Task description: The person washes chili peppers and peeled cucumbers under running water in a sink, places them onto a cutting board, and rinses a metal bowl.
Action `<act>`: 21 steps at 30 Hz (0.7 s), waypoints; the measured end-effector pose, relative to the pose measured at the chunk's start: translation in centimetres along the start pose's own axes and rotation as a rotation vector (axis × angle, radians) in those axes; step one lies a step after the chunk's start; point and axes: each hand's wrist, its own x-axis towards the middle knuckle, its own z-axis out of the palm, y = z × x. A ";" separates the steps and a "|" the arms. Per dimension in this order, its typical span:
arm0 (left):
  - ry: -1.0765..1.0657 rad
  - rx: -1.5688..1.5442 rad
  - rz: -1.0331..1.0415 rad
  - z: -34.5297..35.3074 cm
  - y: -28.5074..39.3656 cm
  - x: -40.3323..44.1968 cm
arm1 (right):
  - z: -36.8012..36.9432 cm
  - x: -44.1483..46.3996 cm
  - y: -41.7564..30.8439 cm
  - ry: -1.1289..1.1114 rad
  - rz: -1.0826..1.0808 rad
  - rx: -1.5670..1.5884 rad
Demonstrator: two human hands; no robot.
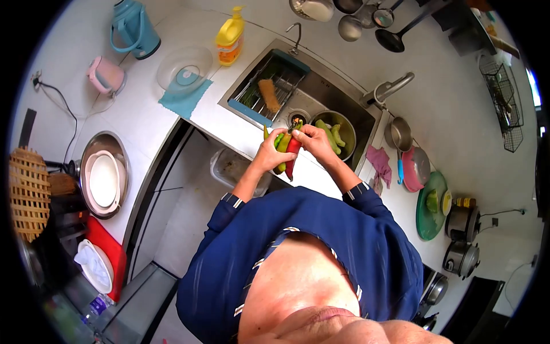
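Note:
My left hand [271, 153] is wrapped round a bunch of peppers in front of the sink. A red pepper [293, 150] hangs tip down on its right side, with green peppers [282, 143] beside it in the same grip. My right hand [316, 141] is closed at the top of the red pepper, thumb and fingers pinching near the stem end. Just behind the hands is the sink [326, 86], where a metal bowl [350, 129] holds pale green vegetable pieces [332, 136].
Across the sink's left part sits a drying rack [252, 92] with a brown sponge-like piece [268, 96] on it. A yellow bottle [230, 39], clear bowl [177, 66] and blue cloth [186, 103] stand to the left. A green board [427, 215] and pots [463, 222] are at right.

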 end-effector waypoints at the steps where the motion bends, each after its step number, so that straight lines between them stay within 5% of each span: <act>1: 0.012 -0.009 0.024 -0.1 -0.1 -0.3 | 0.1 0.0 -0.2 -0.033 0.087 0.120; 3: 0.038 -0.054 0.049 -0.3 -0.4 -0.7 | 0.0 0.7 0.6 -0.089 0.222 0.414; 10: 0.167 -0.422 -0.016 -0.2 -1.6 -3.0 | 2.4 1.0 1.4 -0.138 0.257 0.520; 15: 0.331 -0.393 -0.053 0.7 -2.9 -6.0 | 3.1 0.0 0.9 -0.094 0.115 0.546; 21: 0.645 -0.596 -0.097 1.5 -3.2 -15.0 | 2.4 -1.5 1.8 -0.288 0.160 0.420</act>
